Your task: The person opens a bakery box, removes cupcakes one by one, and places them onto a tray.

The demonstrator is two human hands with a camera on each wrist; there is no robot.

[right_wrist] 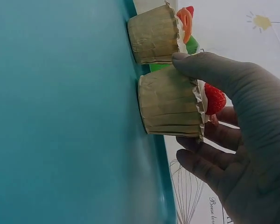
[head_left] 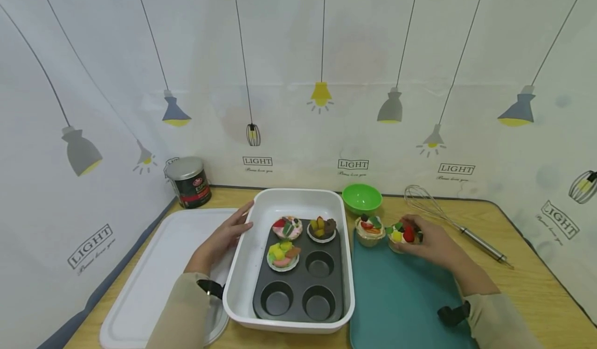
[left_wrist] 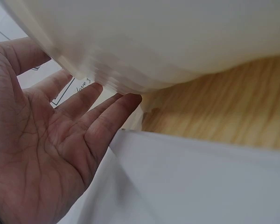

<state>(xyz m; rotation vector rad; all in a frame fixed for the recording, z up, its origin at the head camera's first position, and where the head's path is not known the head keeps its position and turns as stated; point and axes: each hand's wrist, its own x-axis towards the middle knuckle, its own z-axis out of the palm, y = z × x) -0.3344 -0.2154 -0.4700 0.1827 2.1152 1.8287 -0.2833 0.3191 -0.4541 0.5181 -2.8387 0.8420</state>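
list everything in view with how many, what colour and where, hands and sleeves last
filled cupcake cases: 3, mixed toppings, in the muffin pan
cupcakes: 2, brownish cases, mixed toppings, far end of the teal tray
muffin pan: 1, dark grey, inside the bin
bin: 1, white, centre
teal tray: 1, teal, right of bin
white tray: 1, white, left of bin
bowl: 1, green, behind teal tray
whisk: 1, silver, right
tin: 1, black with silver lid, back left
table: 1, wood-coloured, underneath
lamp-print sheet: white, behind
wristbands: 2, black, at the wrists
sleeves: 2, beige, both arms
left hand: 1, bare, at bin's left side
right hand: 1, bare, holding the right cupcake
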